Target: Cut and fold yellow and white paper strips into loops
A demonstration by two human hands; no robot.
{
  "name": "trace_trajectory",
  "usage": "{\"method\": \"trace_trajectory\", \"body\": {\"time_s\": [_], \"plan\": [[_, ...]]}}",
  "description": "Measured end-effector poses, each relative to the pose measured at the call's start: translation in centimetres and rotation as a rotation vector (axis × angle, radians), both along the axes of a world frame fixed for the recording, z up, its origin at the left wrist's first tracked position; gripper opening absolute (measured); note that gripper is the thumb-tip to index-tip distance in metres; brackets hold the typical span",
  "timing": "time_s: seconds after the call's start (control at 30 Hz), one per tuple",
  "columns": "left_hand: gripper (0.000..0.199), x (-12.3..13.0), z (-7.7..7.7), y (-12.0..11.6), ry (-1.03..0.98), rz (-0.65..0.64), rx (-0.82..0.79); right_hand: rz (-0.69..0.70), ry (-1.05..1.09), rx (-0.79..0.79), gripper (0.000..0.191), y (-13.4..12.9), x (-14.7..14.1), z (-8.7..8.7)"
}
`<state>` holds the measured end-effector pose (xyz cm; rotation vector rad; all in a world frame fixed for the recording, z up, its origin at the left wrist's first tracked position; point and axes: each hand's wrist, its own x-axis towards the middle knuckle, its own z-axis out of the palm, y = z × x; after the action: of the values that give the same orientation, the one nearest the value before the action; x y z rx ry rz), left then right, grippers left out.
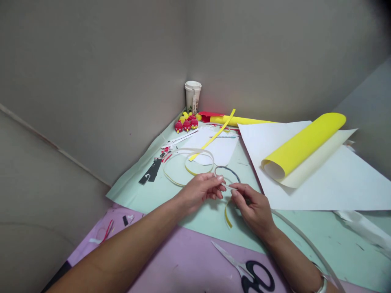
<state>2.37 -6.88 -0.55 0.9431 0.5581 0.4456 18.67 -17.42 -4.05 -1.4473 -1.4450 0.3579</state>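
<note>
My left hand (205, 188) pinches a thin pale strip (228, 186) between thumb and fingers. Close by on the right, my right hand (251, 205) holds the same strip, with a short span showing between the two hands. Loops of pale and yellow strip (174, 152) curl on the table beyond my left hand, and a dark curved piece (229, 168) arches just behind my fingers. A yellow strip end (227, 218) hangs below the hands. From under my right wrist, a long pale band (302, 236) runs to the lower right.
Black-handled scissors (244, 270) lie on the purple surface near the front. A yellow paper roll (305, 146) rests on white sheets (320, 195) at right. Farther back are a paper cup (192, 95), small red ornaments (187, 125) and a straight yellow strip (215, 136). Black scraps (151, 171) lie left.
</note>
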Motion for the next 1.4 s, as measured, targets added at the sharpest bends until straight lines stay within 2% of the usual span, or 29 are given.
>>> {"method": "trace_trajectory", "body": {"time_s": [0.23, 0.53, 0.97, 1.2, 1.4], "plan": [[0.038, 0.25, -0.5, -0.21, 0.056, -0.022, 0.096, 0.054, 0.004, 0.023, 0.015, -0.08, 0.07, 0.15], [0.041, 0.53, 0.04, -1.04, 0.135, -0.028, 0.274, 0.051, -0.054, 0.034, 0.012, 0.0, -0.02, 0.42], [0.042, 0.63, -0.59, -0.9, 0.128, -0.036, 0.182, 0.069, -0.058, 0.01, 0.015, -0.08, 0.11, 0.36], [0.044, 0.57, -0.44, -0.76, 0.079, 0.014, 0.054, 0.027, -0.047, -0.021, 0.017, -0.06, -0.06, 0.37], [0.043, 0.62, -0.61, -0.88, 0.087, -0.013, 0.068, 0.005, -0.067, -0.027, 0.016, -0.09, -0.14, 0.71]]}}
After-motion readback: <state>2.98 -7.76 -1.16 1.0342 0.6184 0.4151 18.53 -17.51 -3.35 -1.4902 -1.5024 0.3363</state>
